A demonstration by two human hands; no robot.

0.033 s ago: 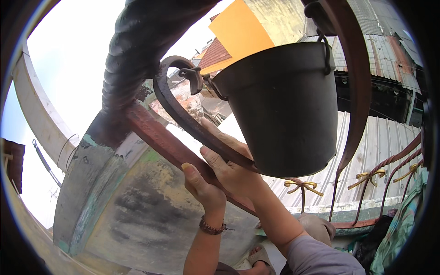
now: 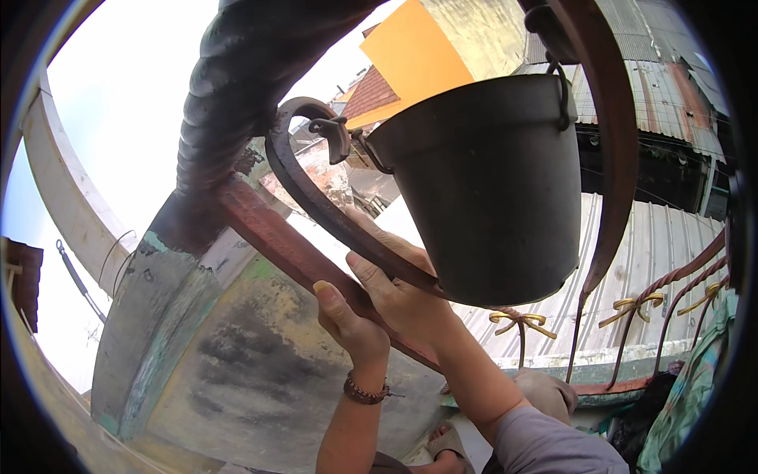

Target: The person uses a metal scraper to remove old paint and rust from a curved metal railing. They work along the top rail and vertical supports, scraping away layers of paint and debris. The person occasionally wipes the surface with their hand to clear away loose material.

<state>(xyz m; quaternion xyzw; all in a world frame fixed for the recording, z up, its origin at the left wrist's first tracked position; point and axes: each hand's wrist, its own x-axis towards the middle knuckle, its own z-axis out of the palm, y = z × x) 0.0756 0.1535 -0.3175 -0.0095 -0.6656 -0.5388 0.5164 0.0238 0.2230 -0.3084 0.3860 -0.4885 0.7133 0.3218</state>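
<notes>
My left hand (image 2: 354, 330), with a brown braided bracelet at its wrist, is closed round the reddish-brown metal rail (image 2: 272, 238). Its thumb points up on the near side; its other fingers are hidden behind the rail. Just to the right, my right hand (image 2: 410, 304) grips the dark curved iron bar (image 2: 312, 197), thumb in front and fingers behind. Beside that hand hangs a dark bucket-shaped pot (image 2: 493, 193). Thin metal loops at its rim link it to a hook (image 2: 335, 141) on the left and to another fitting above.
Overhead at left is a thick twisted dark post (image 2: 229, 95). Below the rail stands a weathered wall (image 2: 253, 355) with peeling paint. A second curved bar (image 2: 616, 158) drops right of the pot. Twisted railing bars with gold bows (image 2: 523, 320) and green cloth (image 2: 695, 387) lie lower right.
</notes>
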